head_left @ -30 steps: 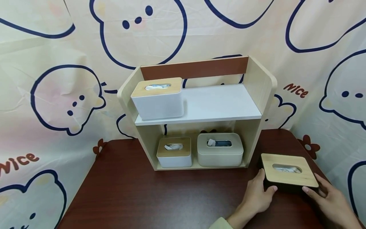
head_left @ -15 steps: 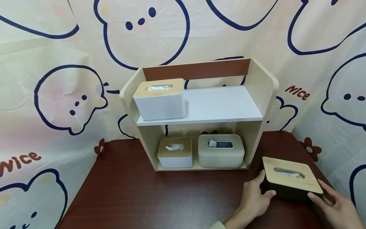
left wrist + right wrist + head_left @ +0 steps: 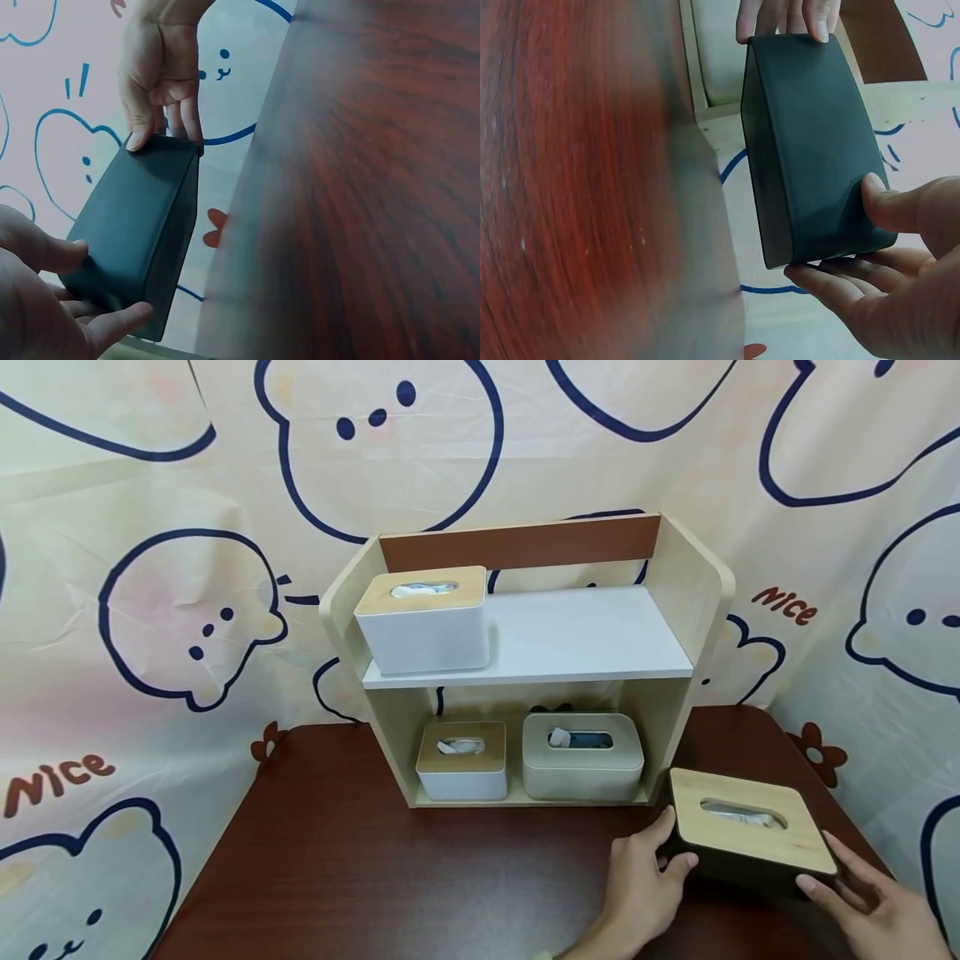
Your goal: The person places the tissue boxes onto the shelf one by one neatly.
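A black tissue box with a pale wooden lid (image 3: 720, 831) is held between both hands at the right of the head view. My left hand (image 3: 641, 889) grips its left end, thumb on the front side. At the opposite end, my right hand (image 3: 873, 902) holds the corner, thumb also in front. White tissue shows in the lid's oval slot. Both wrist views show the dark side of the tissue box (image 3: 135, 217), with a thumb on that face and fingers wrapped underneath or round the end. In the right wrist view the box (image 3: 821, 142) appears clear of the tabletop.
A two-level shelf (image 3: 600, 631) stands at the back of the brown table (image 3: 450, 885). A white tissue box (image 3: 427, 635) with a wooden lid sits on its upper level, left. Below are a smaller wood-lidded one (image 3: 461, 768) and an all-cream one (image 3: 583, 760).
Both hands have brought the black tissue box slightly nearer the person, then left toward the shelf. More of its dark front shows now. The head view has shifted a little.
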Available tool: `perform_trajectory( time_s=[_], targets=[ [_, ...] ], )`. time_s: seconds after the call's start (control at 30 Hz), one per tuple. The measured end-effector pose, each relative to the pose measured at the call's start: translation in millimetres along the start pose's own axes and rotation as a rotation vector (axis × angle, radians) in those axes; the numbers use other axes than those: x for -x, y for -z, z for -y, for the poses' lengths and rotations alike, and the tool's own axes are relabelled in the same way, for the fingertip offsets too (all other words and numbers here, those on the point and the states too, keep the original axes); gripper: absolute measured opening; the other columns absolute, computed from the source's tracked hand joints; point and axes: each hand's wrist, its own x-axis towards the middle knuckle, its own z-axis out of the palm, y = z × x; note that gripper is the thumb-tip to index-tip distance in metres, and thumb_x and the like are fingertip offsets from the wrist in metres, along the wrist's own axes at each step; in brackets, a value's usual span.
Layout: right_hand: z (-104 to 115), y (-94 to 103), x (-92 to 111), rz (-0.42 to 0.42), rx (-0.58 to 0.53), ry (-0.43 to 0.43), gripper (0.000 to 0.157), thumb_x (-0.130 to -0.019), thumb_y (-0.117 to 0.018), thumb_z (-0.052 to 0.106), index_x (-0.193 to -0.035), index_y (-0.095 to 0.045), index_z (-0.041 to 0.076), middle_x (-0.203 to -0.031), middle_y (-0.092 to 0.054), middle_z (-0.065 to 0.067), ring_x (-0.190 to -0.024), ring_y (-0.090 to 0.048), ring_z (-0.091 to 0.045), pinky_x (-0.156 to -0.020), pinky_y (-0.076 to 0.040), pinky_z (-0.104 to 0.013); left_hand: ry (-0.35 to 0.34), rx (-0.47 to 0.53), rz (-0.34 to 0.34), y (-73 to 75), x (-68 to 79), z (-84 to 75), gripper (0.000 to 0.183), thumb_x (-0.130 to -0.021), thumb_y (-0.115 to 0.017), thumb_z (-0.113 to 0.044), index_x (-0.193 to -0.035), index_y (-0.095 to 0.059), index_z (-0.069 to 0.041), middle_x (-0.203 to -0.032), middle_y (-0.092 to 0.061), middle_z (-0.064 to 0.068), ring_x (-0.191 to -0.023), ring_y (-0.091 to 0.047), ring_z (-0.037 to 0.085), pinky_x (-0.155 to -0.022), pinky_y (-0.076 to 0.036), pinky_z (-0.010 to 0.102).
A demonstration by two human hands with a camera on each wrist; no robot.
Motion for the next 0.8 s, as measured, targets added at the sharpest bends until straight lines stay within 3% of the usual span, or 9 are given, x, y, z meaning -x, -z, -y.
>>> perform_trajectory(
  time_s=[0.07,0.23,0.3,0.43,0.5,0.6,0.67,0.8],
  targets=[
    [1,-2.6,3,-0.005,-0.032,0.005,0.081,-0.103,-0.072,0.007,-0.167,-0.023,-0.002,-0.166,-0.026,-0.041,-0.134,-0.045,-0.066,-0.067,-0.065,-0.033,-0.027,-0.011,-0.008,5.4,3.3,-0.2,0.057,-0.096,-0.082,-0.015,-0.150,-0.064,-0.014,-0.151,-0.063,-0.002,-0.115,-0.069,0.004,-0.083,-0.059,0.014],
    [9,-9.4,13,-0.024,-0.080,0.024,0.078,-0.103,-0.071,0.008,-0.167,-0.027,0.002,-0.168,-0.030,-0.035,-0.136,-0.043,-0.061,-0.061,-0.055,-0.006,-0.064,-0.027,-0.029,19.6,9.6,0.4,0.057,-0.095,-0.083,-0.012,-0.149,-0.064,-0.011,-0.149,-0.064,0.001,-0.117,-0.067,0.002,-0.082,-0.058,0.012],
    [15,-11.6,17,-0.024,-0.074,0.026,0.078,-0.103,-0.072,0.008,-0.167,-0.028,0.003,-0.166,-0.032,-0.035,-0.136,-0.044,-0.059,-0.061,-0.056,-0.008,-0.067,-0.019,-0.033,25.8,11.2,1.0,0.057,-0.095,-0.082,-0.011,-0.149,-0.064,-0.010,-0.149,-0.064,0.002,-0.120,-0.066,0.003,-0.083,-0.058,0.012],
    [27,-16.5,22,-0.008,-0.052,0.018,0.082,-0.100,-0.077,0.009,-0.167,-0.031,0.006,-0.166,-0.036,-0.033,-0.137,-0.047,-0.058,-0.069,-0.064,-0.027,-0.057,0.014,-0.040,38.2,14.8,2.9,0.057,-0.096,-0.081,-0.009,-0.149,-0.062,-0.007,-0.151,-0.063,0.006,-0.130,-0.061,0.010,-0.088,-0.057,0.011],
    [31,-19.7,25,0.001,-0.047,0.043,0.083,-0.098,-0.079,0.010,-0.167,-0.033,0.006,-0.164,-0.038,-0.034,-0.137,-0.049,-0.059,-0.071,-0.065,-0.030,-0.052,0.023,-0.048,44.3,16.5,4.6,0.057,-0.096,-0.081,-0.008,-0.149,-0.062,-0.006,-0.150,-0.063,0.007,-0.131,-0.061,0.011,-0.088,-0.057,0.011],
    [37,-23.6,27,0.005,-0.033,0.104,0.081,-0.097,-0.082,0.015,-0.165,-0.039,0.006,-0.160,-0.043,-0.035,-0.131,-0.057,-0.050,-0.068,-0.064,-0.022,-0.044,0.038,-0.062,53.1,17.9,7.6,0.057,-0.095,-0.081,-0.007,-0.149,-0.062,-0.005,-0.149,-0.063,0.009,-0.130,-0.061,0.011,-0.087,-0.057,0.012],
    [40,-26.0,28,0.015,-0.030,0.144,0.080,-0.096,-0.084,0.018,-0.164,-0.042,0.007,-0.157,-0.047,-0.035,-0.123,-0.065,-0.035,-0.067,-0.062,-0.017,-0.036,0.056,-0.071,58.9,18.5,10.0,0.057,-0.095,-0.080,-0.005,-0.149,-0.061,-0.004,-0.148,-0.063,0.010,-0.128,-0.061,0.011,-0.088,-0.057,0.012],
    [52,-31.9,28,0.083,-0.048,0.140,0.084,-0.095,-0.085,0.023,-0.165,-0.041,0.012,-0.161,-0.046,-0.029,-0.128,-0.064,-0.028,-0.073,-0.062,-0.015,-0.032,0.080,-0.099,71.9,20.3,14.2,0.057,-0.095,-0.080,-0.003,-0.150,-0.061,-0.003,-0.147,-0.064,0.014,-0.126,-0.063,0.013,-0.088,-0.058,0.014]
  ],
)
